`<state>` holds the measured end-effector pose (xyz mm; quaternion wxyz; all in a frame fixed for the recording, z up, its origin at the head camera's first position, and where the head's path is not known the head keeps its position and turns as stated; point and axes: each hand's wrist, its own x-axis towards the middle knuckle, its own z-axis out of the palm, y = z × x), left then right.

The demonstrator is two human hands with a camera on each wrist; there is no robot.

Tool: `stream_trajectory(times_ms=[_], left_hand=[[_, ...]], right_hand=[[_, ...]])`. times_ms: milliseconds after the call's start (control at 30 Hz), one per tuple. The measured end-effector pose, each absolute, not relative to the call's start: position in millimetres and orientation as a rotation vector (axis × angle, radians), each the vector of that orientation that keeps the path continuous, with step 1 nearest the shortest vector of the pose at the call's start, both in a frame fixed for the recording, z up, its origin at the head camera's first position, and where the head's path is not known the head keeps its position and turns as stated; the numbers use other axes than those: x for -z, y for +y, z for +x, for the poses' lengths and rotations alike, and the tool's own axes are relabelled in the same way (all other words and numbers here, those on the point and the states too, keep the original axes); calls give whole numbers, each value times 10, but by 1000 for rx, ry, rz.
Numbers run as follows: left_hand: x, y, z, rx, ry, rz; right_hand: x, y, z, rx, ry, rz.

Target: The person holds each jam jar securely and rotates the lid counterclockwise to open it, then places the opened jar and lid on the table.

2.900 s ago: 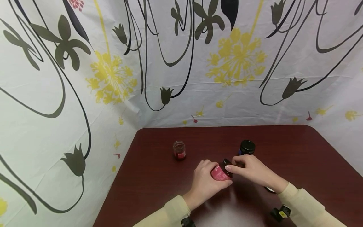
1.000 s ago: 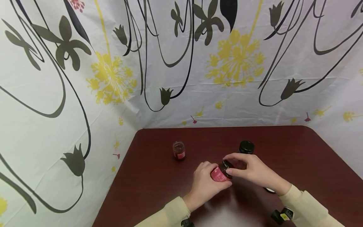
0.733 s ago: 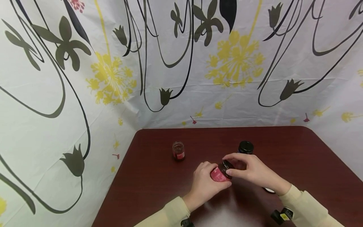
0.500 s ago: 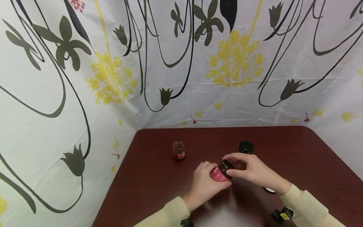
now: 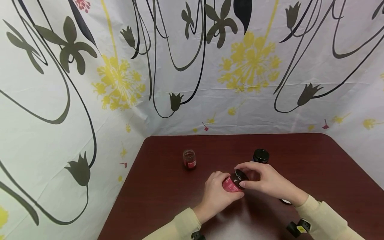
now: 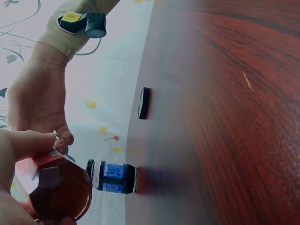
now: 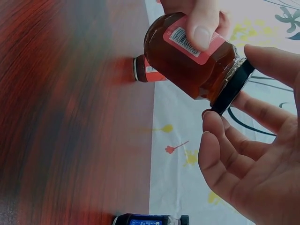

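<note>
A flowered white cloth hangs behind the dark red-brown surface. From my distant seat I watch the pink-labelled jar, held up off the surface between the person's left hand and right hand. Its long axis slants: base low and to the left, mouth high and to the right, so the black lid points at the right hand, the nearer one to it. That hand's fingers pinch the lid's rim from opposite sides; the left hand's wrap the glass body. The lid covers the mouth, though I cannot tell how tightly. Farther out, a red-labelled jar, seemingly uncovered, stands to the left; a blue-labelled jar stands beyond the right hand, and a loose disc-like lid lies near the right wrist.
</note>
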<state>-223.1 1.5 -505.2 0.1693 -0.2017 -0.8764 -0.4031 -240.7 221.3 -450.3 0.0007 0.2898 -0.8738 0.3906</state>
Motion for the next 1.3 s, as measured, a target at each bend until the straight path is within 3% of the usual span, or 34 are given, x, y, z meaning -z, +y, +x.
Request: stream_trajectory(times_ms=[1300], left_hand=[[5079,48,-2211,1192,-2606,-554]], right_hand=[[4507,2297,-2357,-1177,-2692,1069]])
